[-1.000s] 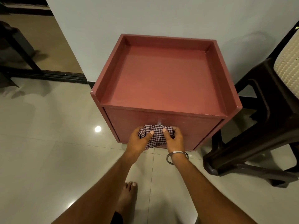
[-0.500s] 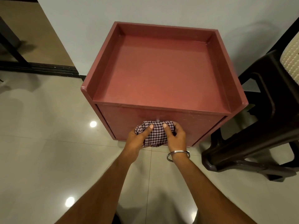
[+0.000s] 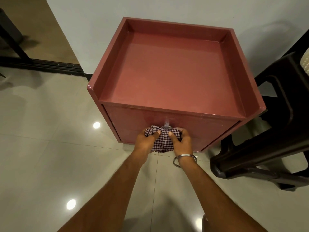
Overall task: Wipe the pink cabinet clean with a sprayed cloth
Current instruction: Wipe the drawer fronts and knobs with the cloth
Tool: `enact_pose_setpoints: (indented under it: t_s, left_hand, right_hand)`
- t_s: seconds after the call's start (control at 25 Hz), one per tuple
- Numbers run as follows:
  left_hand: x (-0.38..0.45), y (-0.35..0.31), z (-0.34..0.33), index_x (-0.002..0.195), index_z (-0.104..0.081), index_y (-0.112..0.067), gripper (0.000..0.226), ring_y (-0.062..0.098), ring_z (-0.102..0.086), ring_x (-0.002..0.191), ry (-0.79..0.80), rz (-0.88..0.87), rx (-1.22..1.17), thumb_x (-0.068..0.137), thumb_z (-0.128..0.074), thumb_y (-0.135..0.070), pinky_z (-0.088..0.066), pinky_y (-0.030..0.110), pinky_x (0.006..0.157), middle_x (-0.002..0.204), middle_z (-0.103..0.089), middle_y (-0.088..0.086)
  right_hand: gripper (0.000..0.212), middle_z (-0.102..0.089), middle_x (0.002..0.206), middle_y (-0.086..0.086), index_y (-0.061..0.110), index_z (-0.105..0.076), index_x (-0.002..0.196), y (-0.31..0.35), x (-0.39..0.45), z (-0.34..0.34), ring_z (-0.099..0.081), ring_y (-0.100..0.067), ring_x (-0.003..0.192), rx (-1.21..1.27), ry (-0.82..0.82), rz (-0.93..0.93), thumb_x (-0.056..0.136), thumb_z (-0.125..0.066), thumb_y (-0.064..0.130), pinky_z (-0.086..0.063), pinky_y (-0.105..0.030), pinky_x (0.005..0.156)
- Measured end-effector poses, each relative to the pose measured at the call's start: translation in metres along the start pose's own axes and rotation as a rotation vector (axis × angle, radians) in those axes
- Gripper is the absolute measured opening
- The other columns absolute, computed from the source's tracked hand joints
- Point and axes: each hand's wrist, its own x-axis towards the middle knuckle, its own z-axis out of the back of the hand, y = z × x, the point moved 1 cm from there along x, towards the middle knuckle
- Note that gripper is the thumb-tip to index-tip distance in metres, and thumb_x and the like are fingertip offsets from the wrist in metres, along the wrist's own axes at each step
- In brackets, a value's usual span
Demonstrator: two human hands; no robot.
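Observation:
The pink cabinet (image 3: pixel 168 76) stands against the white wall, its recessed top bare and its drawer front facing me. A checked cloth (image 3: pixel 163 141) is bunched against the drawer front, just below a small metal knob (image 3: pixel 166 127). My left hand (image 3: pixel 145 139) grips the cloth's left side, thumb on top. My right hand (image 3: pixel 181 141), with a metal bangle on its wrist, grips the right side. Both hands hold the cloth against the lower middle of the drawer front.
A dark plastic chair (image 3: pixel 270 131) stands close to the cabinet's right side. Glossy beige floor tiles (image 3: pixel 50 148) spread out to the left and below. A dark door track (image 3: pixel 41 66) runs along the far left.
Both hands keep gripping the cloth at the drawer front, shifting it slightly lower so that the metal knob now shows above it. The camera view has shifted a little.

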Motion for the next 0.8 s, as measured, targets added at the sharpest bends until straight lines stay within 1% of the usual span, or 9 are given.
enact_pose_setpoints:
  t_s: [0.12,0.2,0.24,0.32,0.4,0.56,0.64,0.72,0.8]
  left_hand:
    - [0.006,0.001,0.006,0.107,-0.059,-0.022,0.029,0.020,-0.066,0.091,0.054,0.012,-0.042,0.083,-0.074,-0.021,-0.056,0.032,0.070,0.105,-0.067,0.003]
    - [0.007,0.002,0.012,0.108,-0.061,-0.022,0.031,0.019,-0.068,0.090,0.107,0.028,-0.079,0.080,-0.076,-0.022,-0.058,0.033,0.072,0.103,-0.069,0.002]
    - [0.007,0.002,0.011,0.106,-0.060,-0.021,0.030,0.017,-0.067,0.086,0.103,0.030,-0.068,0.081,-0.076,-0.022,-0.057,0.032,0.070,0.098,-0.069,0.000]
    - [0.005,0.000,0.005,0.100,-0.058,-0.021,0.022,0.013,-0.063,0.078,0.053,0.018,-0.008,0.084,-0.073,-0.021,-0.053,0.027,0.065,0.089,-0.064,-0.004]
    - [0.004,-0.001,0.001,0.098,-0.055,-0.021,0.020,0.011,-0.059,0.074,0.016,-0.005,0.024,0.086,-0.071,-0.020,-0.050,0.023,0.061,0.087,-0.061,-0.003]
    - [0.007,0.000,0.012,0.107,-0.059,-0.023,0.028,0.009,-0.064,0.081,0.096,-0.013,-0.008,0.083,-0.074,-0.019,-0.052,0.021,0.060,0.098,-0.066,-0.002]
    - [0.008,0.001,0.013,0.109,-0.058,-0.023,0.033,0.011,-0.064,0.083,0.126,0.008,-0.014,0.081,-0.075,-0.016,-0.053,0.022,0.062,0.103,-0.067,0.000]
    - [0.007,0.001,0.009,0.109,-0.057,-0.020,0.034,0.011,-0.062,0.079,0.090,-0.002,0.014,0.081,-0.075,-0.013,-0.051,0.021,0.060,0.100,-0.064,0.000]
    - [0.007,0.000,0.004,0.112,-0.058,-0.017,0.034,0.014,-0.060,0.081,0.045,-0.011,0.036,0.082,-0.074,-0.012,-0.050,0.022,0.062,0.097,-0.061,0.000]
  right_hand:
    - [0.021,-0.065,0.103,-0.006,0.014,-0.059,0.105,0.002,-0.004,0.000,-0.063,-0.017,0.094,0.070,-0.026,0.024,0.086,-0.066,0.015,-0.055,-0.033,0.080]
    - [0.021,-0.065,0.102,-0.004,0.013,-0.059,0.106,0.004,-0.007,0.003,-0.062,-0.013,0.093,0.090,-0.005,0.043,0.086,-0.066,0.015,-0.054,-0.027,0.078]
    - [0.022,-0.065,0.103,-0.005,0.011,-0.059,0.107,0.003,-0.005,0.003,-0.062,-0.015,0.094,0.068,0.001,0.037,0.086,-0.066,0.014,-0.054,-0.028,0.079]
    - [0.025,-0.066,0.106,-0.011,0.007,-0.060,0.107,0.001,0.001,0.001,-0.062,-0.024,0.099,0.004,-0.006,0.013,0.084,-0.067,0.014,-0.054,-0.037,0.084]
    - [0.024,-0.066,0.105,-0.013,0.006,-0.060,0.105,0.000,0.004,-0.002,-0.063,-0.028,0.100,-0.011,-0.025,-0.006,0.084,-0.068,0.013,-0.054,-0.042,0.087]
    - [0.026,-0.065,0.104,-0.008,0.008,-0.060,0.109,0.001,-0.005,-0.002,-0.062,-0.020,0.097,0.024,-0.029,0.018,0.084,-0.067,0.013,-0.054,-0.033,0.082]
    - [0.028,-0.064,0.105,-0.011,0.005,-0.059,0.109,0.001,-0.002,-0.004,-0.061,-0.020,0.095,0.017,-0.048,-0.002,0.083,-0.068,0.011,-0.052,-0.031,0.082]
    - [0.031,-0.064,0.109,-0.016,0.002,-0.057,0.109,0.001,0.002,-0.008,-0.058,-0.021,0.094,0.003,-0.084,-0.051,0.082,-0.070,0.009,-0.050,-0.032,0.084]
    - [0.034,-0.063,0.111,-0.018,0.000,-0.056,0.110,0.002,0.005,-0.011,-0.059,-0.023,0.096,0.003,-0.098,-0.086,0.081,-0.071,0.008,-0.050,-0.035,0.088]
